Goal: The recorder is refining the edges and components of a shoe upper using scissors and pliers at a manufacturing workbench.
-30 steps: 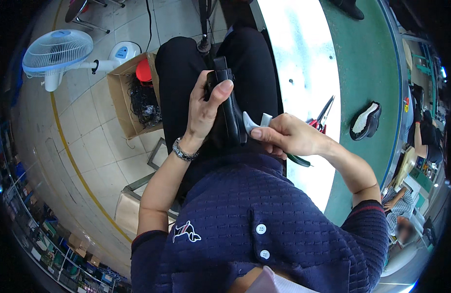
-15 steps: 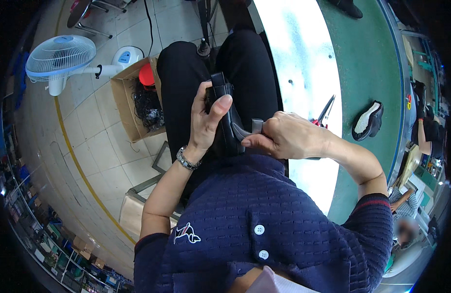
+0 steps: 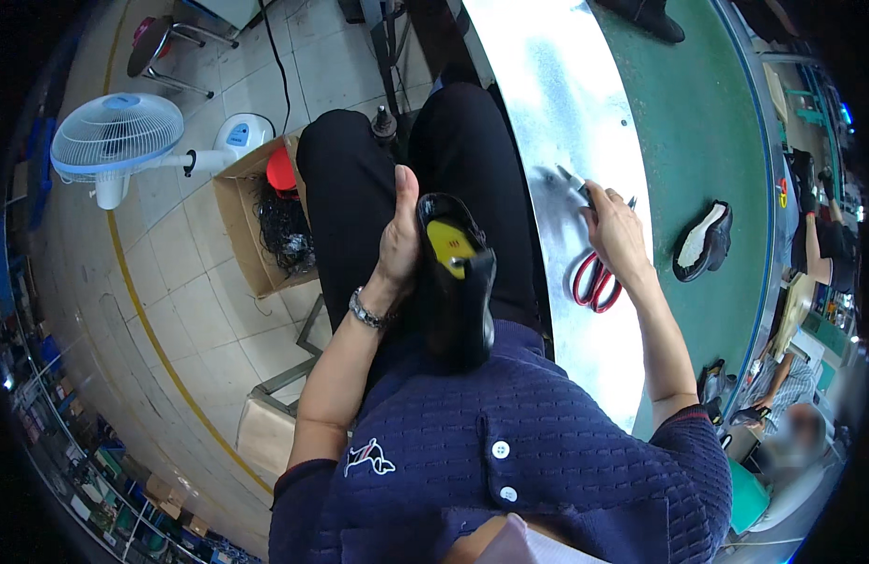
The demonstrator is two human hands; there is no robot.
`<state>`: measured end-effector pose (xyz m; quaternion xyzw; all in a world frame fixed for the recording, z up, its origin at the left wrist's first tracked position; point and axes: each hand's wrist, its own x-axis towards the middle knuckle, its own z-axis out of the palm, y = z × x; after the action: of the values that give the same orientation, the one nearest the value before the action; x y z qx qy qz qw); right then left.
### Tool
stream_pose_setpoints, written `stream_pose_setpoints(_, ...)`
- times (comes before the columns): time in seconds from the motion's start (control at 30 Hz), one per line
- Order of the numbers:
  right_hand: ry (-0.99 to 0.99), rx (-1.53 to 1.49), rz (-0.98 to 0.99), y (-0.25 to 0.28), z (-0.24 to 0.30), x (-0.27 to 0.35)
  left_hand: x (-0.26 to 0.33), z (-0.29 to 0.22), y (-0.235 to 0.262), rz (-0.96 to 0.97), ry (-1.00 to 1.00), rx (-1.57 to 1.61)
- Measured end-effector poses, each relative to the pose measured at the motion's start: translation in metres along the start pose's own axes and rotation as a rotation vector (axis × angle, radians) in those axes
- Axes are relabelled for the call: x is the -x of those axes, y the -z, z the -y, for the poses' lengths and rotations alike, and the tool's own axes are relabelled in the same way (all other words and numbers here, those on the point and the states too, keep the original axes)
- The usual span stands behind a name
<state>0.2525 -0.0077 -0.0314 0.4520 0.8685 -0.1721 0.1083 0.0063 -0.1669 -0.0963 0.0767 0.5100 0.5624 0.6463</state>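
Note:
My left hand (image 3: 399, 240) grips a black shoe (image 3: 456, 287) over my lap. The shoe's opening faces up and shows a yellow insole. My right hand (image 3: 611, 230) reaches out over the shiny metal strip of the workbench (image 3: 538, 113). It pinches a small slim grey tool (image 3: 572, 180) between its fingers. Red-handled scissors (image 3: 592, 280) lie on the metal just below that hand.
A black shoe with a white insole (image 3: 702, 242) lies on the green bench surface (image 3: 707, 122). A cardboard box of black cords (image 3: 270, 226) and a white floor fan (image 3: 124, 141) stand on the tiled floor at left. Another person (image 3: 820, 249) works at far right.
My right hand left the shoe and moved out to the bench with the small tool. My left hand turned the shoe so its opening and yellow insole face up.

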Motion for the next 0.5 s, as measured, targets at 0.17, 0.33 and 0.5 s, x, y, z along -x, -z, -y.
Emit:
stream_pose_setpoints(0.17, -0.047, 0.062, -0.103, -0.008, -0.009, -0.007, 0.013, -0.042, -0.03, 0.361, -0.16, -0.096)
stream_pose_setpoints(0.33, 0.45, -0.248, -0.225, -0.004, 0.032, -0.009, 0.01, -0.075, -0.057, 0.462, -0.173, -0.222)
stream_pose_setpoints(0.5, 0.737, -0.505, -0.329, -0.017, 0.067, -0.042, -0.01, -0.087, -0.077, 0.501, -0.099, -0.167)
